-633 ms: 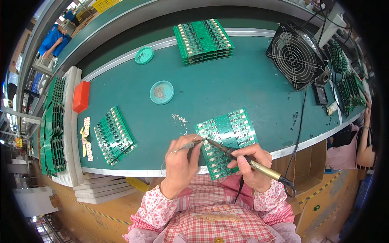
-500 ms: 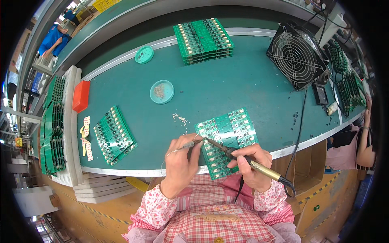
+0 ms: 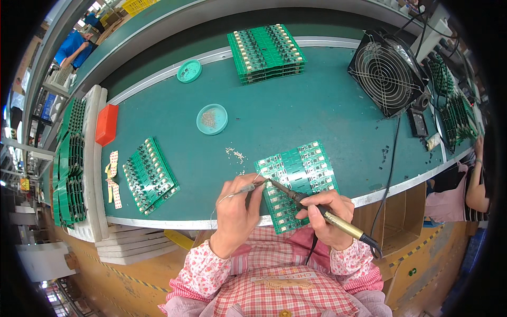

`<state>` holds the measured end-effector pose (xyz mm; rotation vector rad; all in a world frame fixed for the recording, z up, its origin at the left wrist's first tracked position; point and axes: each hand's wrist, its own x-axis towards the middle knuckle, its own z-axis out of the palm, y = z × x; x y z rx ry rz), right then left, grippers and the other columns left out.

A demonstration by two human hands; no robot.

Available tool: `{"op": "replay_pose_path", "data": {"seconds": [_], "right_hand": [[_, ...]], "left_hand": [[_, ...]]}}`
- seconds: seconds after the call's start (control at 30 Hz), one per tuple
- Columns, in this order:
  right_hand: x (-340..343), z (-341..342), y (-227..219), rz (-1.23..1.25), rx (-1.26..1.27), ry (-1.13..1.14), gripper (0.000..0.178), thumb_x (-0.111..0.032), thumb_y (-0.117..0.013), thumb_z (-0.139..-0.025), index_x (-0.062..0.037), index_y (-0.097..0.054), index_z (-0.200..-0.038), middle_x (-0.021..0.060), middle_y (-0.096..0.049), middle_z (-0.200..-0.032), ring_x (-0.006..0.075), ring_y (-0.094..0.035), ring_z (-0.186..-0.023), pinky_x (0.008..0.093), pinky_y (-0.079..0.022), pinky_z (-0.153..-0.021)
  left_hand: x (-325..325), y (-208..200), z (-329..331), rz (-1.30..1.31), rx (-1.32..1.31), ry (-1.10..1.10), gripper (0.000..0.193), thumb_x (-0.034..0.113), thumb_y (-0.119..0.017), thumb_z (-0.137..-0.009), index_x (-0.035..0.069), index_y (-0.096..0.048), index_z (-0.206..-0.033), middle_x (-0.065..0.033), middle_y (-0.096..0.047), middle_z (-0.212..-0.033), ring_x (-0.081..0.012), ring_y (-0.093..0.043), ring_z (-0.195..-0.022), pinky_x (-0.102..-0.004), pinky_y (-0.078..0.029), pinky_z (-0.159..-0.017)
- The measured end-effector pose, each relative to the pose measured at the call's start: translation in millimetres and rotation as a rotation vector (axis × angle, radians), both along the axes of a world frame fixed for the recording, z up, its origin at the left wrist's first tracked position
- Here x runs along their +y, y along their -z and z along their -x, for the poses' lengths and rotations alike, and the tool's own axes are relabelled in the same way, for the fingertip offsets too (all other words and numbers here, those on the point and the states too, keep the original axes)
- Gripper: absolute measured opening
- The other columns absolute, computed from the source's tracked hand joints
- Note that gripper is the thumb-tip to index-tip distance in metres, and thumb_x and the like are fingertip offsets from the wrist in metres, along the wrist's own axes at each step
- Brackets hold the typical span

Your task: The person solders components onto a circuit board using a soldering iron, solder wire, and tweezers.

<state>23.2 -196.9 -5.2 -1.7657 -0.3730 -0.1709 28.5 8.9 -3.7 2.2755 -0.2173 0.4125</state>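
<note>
My right hand is closed around a soldering iron with a gold and black handle. Its tip points down to the left, at the upper left part of a green circuit board panel. Pinched in my left hand is a thin silvery solder wire, partly in a grey sleeve, its tail hanging beside the wrist. The wire's end and the iron's tip meet at the board; fingers and tool hide whether they touch. The panel carries rows of white and black parts and overhangs the table's front edge.
Small pale parts lie loose beside the panel, near a round dish of similar parts. Another dish, stacked boards, more boards, a red box and a black fan stand around. The iron's cord crosses the right side.
Hands, iron and wire stay almost in place at the same spot on the panel. The whole view has shifted very slightly.
</note>
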Motion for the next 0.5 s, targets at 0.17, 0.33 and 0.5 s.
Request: {"op": "replay_pose_path", "data": {"seconds": [0.17, 0.33, 0.5], "right_hand": [[-0.7, -3.2, -1.5, 0.038, -0.100, -0.028, 0.009, -0.007, -0.069, -0.087, -0.0016, -0.068, -0.094, 0.0065, -0.072, -0.069, 0.0164, -0.072, -0.062, 0.0282, -0.055, -0.056], [-3.4, -0.4, -7.6, 0.037, -0.112, -0.005, 0.009, -0.005, -0.068, -0.086, -0.0007, -0.067, -0.093, 0.0073, -0.071, -0.066, 0.0169, -0.072, -0.061, 0.0284, -0.056, -0.056], [-6.7, 5.4, -8.0, 0.043, -0.102, 0.024, 0.008, -0.005, -0.067, -0.086, -0.0008, -0.067, -0.093, 0.0072, -0.071, -0.067, 0.0169, -0.072, -0.061, 0.0282, -0.056, -0.057]], "left_hand": [[1.3, 4.0, -0.3, 0.002, -0.036, 0.014, 0.022, -0.004, -0.070, -0.084, 0.003, -0.066, -0.104, -0.0101, -0.070, -0.102, -0.0309, -0.064, -0.083, -0.0378, -0.049, -0.074], [1.3, 2.7, -0.3, -0.013, -0.025, 0.014, 0.021, -0.003, -0.069, -0.084, 0.003, -0.066, -0.104, -0.0102, -0.070, -0.102, -0.0314, -0.064, -0.085, -0.0379, -0.049, -0.076], [1.1, 2.9, 0.0, -0.009, -0.020, 0.015, 0.022, -0.003, -0.069, -0.084, 0.004, -0.066, -0.105, -0.0098, -0.070, -0.102, -0.0312, -0.064, -0.085, -0.0378, -0.049, -0.076]]}}
